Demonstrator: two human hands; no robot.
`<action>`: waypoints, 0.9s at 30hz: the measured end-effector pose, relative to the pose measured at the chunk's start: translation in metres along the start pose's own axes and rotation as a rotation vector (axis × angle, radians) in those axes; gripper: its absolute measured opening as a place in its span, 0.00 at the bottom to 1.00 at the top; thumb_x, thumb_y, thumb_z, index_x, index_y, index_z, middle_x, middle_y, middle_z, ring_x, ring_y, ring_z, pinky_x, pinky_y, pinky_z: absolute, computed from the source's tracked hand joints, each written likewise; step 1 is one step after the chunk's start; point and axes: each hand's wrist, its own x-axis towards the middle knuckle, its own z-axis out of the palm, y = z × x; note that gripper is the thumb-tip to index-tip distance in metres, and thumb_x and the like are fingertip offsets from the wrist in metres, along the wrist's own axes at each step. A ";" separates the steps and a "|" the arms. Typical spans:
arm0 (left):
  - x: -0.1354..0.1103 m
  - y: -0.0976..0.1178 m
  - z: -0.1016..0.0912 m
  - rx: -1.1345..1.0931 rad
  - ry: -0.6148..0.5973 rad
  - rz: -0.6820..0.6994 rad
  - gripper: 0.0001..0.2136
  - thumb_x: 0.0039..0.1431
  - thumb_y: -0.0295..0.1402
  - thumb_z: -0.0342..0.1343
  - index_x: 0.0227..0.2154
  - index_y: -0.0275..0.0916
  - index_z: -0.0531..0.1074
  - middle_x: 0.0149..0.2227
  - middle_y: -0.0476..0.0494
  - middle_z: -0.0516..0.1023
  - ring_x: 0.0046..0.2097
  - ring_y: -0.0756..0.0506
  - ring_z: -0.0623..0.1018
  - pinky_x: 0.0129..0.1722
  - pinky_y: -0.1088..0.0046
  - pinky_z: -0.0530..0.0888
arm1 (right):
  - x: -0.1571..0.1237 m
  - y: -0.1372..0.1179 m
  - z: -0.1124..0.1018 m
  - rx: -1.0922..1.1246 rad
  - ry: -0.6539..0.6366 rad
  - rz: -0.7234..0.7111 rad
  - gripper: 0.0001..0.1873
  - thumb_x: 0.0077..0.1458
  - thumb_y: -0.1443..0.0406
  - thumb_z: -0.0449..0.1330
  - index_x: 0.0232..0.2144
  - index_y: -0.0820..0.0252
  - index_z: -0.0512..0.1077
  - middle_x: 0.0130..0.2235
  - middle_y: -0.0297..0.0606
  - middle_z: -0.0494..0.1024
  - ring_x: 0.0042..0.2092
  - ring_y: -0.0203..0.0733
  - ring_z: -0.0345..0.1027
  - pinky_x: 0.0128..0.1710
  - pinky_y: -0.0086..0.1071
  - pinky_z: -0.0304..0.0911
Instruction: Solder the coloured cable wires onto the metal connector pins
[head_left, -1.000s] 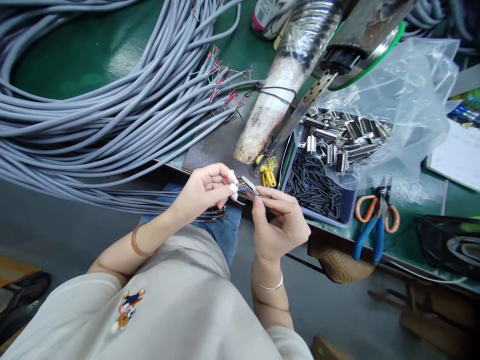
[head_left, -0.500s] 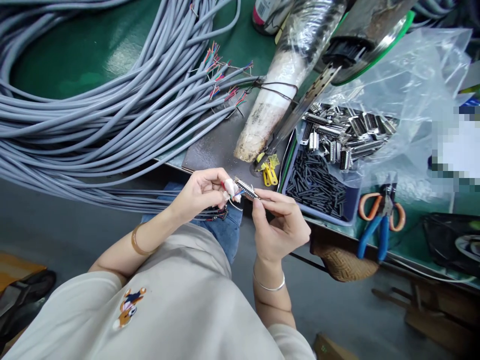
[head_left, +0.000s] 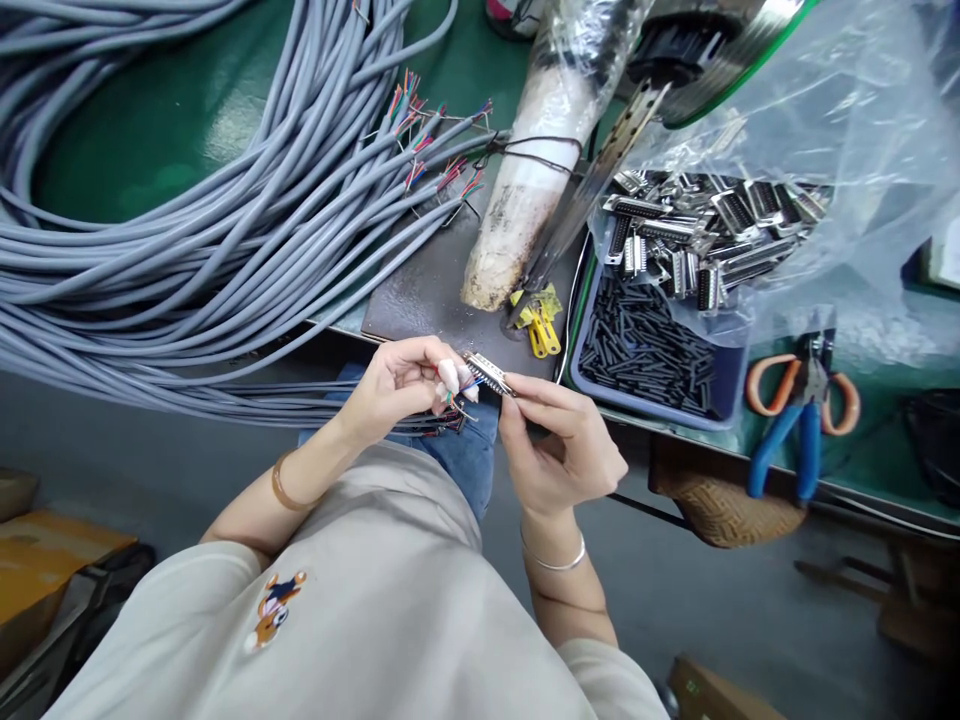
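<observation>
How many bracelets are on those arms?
2: a brown bracelet around the forearm behind the left hand; a silver bracelet around the wrist of the right hand. None seems hidden.

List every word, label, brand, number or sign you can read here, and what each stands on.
No text can be read.
Cardboard box, bottom right: small greenish marks, too small to read.
Bottle, top edge: mostly out of frame, no lettering legible.
</observation>
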 end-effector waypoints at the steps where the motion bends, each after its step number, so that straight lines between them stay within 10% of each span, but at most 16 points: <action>1: 0.000 0.000 0.000 0.006 0.005 -0.005 0.07 0.48 0.31 0.70 0.25 0.37 0.77 0.29 0.46 0.80 0.25 0.54 0.73 0.24 0.80 0.72 | 0.000 0.000 0.000 -0.003 -0.003 0.001 0.13 0.55 0.72 0.71 0.40 0.53 0.76 0.41 0.33 0.87 0.39 0.39 0.84 0.39 0.32 0.78; 27: 0.003 0.007 0.003 0.074 0.066 -0.162 0.16 0.47 0.36 0.76 0.27 0.35 0.74 0.30 0.45 0.84 0.23 0.56 0.73 0.23 0.81 0.70 | 0.002 0.002 0.001 0.107 -0.020 0.222 0.07 0.58 0.72 0.67 0.35 0.54 0.76 0.40 0.33 0.86 0.41 0.40 0.82 0.41 0.35 0.78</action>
